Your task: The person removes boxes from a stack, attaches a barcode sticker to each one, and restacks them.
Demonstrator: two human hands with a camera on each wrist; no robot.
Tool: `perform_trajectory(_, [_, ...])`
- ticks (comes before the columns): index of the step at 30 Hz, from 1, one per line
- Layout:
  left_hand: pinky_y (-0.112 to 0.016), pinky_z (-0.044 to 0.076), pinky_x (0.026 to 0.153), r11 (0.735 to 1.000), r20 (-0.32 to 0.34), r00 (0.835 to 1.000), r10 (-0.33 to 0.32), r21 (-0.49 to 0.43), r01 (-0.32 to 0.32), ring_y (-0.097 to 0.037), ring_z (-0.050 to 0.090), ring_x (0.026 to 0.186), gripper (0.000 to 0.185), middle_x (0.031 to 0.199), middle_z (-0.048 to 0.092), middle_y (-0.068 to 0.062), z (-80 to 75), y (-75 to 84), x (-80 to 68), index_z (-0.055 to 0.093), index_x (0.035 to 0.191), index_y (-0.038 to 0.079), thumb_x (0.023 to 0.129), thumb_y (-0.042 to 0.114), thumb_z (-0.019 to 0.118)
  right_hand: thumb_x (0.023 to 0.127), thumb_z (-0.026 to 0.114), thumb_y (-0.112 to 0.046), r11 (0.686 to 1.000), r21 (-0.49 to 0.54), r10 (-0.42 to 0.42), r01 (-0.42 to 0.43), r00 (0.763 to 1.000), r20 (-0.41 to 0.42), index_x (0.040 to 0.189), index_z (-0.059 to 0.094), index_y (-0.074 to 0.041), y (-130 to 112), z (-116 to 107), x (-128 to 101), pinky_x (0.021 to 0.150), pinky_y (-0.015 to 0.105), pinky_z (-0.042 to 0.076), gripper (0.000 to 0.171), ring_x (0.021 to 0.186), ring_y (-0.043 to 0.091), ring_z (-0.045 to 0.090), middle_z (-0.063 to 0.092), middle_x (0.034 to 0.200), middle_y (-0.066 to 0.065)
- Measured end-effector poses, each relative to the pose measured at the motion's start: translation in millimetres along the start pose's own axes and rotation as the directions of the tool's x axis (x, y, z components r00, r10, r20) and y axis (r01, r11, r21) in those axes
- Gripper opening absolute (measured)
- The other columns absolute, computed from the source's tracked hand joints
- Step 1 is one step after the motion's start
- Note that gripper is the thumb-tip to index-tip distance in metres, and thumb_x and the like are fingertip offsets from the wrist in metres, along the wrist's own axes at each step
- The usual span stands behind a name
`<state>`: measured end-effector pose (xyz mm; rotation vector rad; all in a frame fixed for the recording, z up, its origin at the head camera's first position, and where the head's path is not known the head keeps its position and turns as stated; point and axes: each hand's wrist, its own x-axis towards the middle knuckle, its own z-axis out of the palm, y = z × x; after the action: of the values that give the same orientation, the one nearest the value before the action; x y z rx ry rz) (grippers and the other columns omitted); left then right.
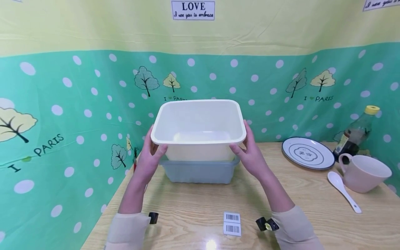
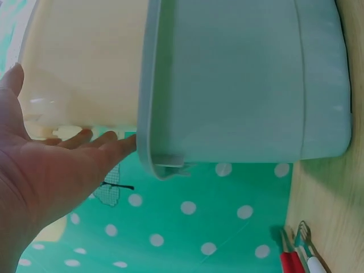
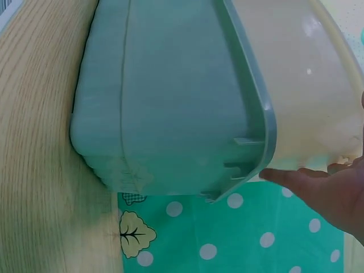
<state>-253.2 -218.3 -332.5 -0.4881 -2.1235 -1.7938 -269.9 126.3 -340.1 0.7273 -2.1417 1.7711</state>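
Observation:
A white plastic basin (image 1: 200,152) is partly inside a blue-grey basin (image 1: 200,173) that stands on the wooden table, its upper part rising above the lower rim. My left hand (image 1: 148,157) holds the white basin at its left end, thumb at the front rim and fingers along the side. At the opposite end my right hand (image 1: 253,156) grips it the same way. In the left wrist view the fingertips come right up to the rim of the blue-grey basin (image 2: 233,85); the right wrist view has a forefinger close to that rim too.
On the right are a white plate (image 1: 307,152) with a dark rim, a bottle (image 1: 354,133) with a yellow cap, a pink mug (image 1: 365,173) and a white spoon (image 1: 343,191). A barcode label (image 1: 232,224) lies in front. Red-handled cutlery (image 2: 291,261) lies left of the basins.

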Motion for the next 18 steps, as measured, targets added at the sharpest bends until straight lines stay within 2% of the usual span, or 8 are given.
perform_trajectory(8, [-0.059, 0.028, 0.114, 0.993, 0.017, 0.998, 0.066, -0.100, -0.064, -0.025, 0.030, 0.146, 0.079, 0.161, 0.028, 0.005, 4.1, 6.1, -1.3, 0.011, 0.160, 0.043, 0.101, 0.024, 0.061, 0.102, 0.062, -0.015, 0.998, 0.045, -0.034, 0.035, 0.999, -0.020, 0.163, 0.005, -0.032, -10.4, -3.4, -2.9, 0.098, 0.055, 0.048, 0.085, 0.147, 0.030, 0.030, 0.018, 0.166, -0.001])
perform_trajectory(13, [-0.060, 0.032, 0.112, 0.982, 0.024, 0.991, 0.129, -0.145, -0.124, -0.025, 0.032, 0.145, 0.081, 0.162, 0.026, 0.006, 6.5, 14.1, -2.0, 0.009, 0.161, 0.040, 0.101, 0.024, 0.061, 0.101, 0.062, -0.013, 0.996, 0.058, -0.070, 0.071, 0.997, -0.026, 0.163, 0.007, -0.033, -18.1, -6.2, -3.7, 0.097, 0.052, 0.049, 0.085, 0.145, 0.028, 0.034, 0.021, 0.165, -0.005])
perform_trajectory(18, [-0.052, 0.038, 0.110, 0.974, 0.027, 0.986, 0.164, -0.161, -0.158, -0.024, 0.033, 0.145, 0.079, 0.162, 0.028, 0.007, 8.7, 20.1, -3.0, 0.011, 0.161, 0.040, 0.101, 0.021, 0.059, 0.101, 0.062, -0.013, 0.994, 0.052, -0.091, 0.093, 0.995, -0.037, 0.163, 0.009, -0.034, -26.3, -10.0, -5.5, 0.096, 0.048, 0.051, 0.084, 0.144, 0.027, 0.036, 0.022, 0.164, -0.006])
